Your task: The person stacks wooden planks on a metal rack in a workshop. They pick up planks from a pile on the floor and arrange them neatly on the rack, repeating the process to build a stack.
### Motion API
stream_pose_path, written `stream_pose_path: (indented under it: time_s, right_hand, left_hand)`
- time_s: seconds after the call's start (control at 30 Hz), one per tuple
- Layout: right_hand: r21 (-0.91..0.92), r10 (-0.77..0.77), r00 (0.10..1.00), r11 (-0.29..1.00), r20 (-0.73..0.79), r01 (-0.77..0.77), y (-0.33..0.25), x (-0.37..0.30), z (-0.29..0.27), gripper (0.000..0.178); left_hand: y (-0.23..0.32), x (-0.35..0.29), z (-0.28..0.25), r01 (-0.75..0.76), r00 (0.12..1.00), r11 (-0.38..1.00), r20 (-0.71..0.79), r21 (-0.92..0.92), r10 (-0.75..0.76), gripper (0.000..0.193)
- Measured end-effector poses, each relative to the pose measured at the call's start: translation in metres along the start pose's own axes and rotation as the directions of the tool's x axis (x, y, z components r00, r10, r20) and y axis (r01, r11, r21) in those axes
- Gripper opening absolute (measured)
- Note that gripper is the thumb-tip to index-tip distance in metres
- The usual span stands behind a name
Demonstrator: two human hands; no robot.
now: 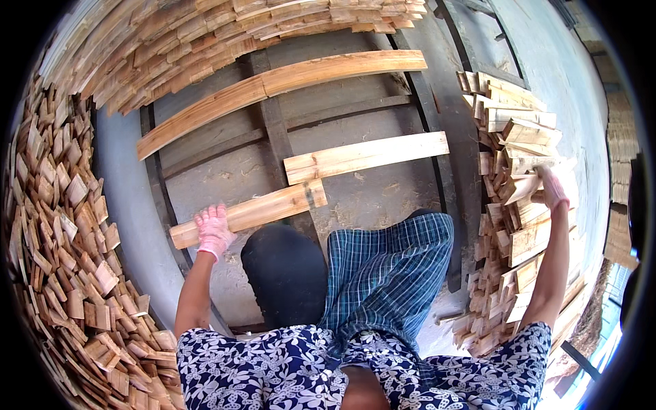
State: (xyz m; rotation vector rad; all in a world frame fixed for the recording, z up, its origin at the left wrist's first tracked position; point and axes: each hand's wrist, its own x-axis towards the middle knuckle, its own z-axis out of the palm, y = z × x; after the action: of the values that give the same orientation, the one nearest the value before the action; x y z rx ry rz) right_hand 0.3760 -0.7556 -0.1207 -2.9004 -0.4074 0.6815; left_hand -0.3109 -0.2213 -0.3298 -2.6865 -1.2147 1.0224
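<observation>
One board (266, 209) at nine o'clock, your left hand (214, 230) laid over its outer end, your right hand (554, 186) at the wood pile (529, 240), three o'clock, whether either pinches I cannot tell

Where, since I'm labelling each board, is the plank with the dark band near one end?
In the head view, the dark-banded plank lies left of centre, under the left hand, its right end just below the left end of a paler plank.
</observation>
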Motion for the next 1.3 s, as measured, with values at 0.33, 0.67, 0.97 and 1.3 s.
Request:
stream_pose_path:
  time_s: [0.33, 0.67, 0.97, 1.3]
  right_hand:
    - [0.551, 0.23, 0.76, 0.811, -0.608, 0.196, 0.024, -0.035, 0.054, 0.053]
    - [-0.598, -0.977, 0.207, 0.137, 0.05, 0.789, -0.204, -0.054, 0.16, 0.063]
    - [-0.584, -0.783, 0.553, 0.316, 0.285, 0.748, -0.213, -0.018, 0.25, 0.074]
    - [-0.428, -0.825, 0.503, 0.369, 0.258, 0.825, -0.281, -0.009, 0.271, 0.068]
  left_hand:
    - [0.027, 0.009, -0.022, -0.065, 0.998, 0.991, 0.002, -0.121, 0.066, 0.103]
    - [0.015, 0.002, -0.02, -0.047, 0.998, 0.997, -0.035, -0.056, 0.045, 0.097]
    - [0.017, -0.005, -0.014, 0.0, 1.0, 0.998, 0.025, -0.058, 0.001, 0.097]
    - [0.018, -0.001, -0.029, -0.031, 0.995, 0.998, 0.092, -0.06, 0.037, 0.101]
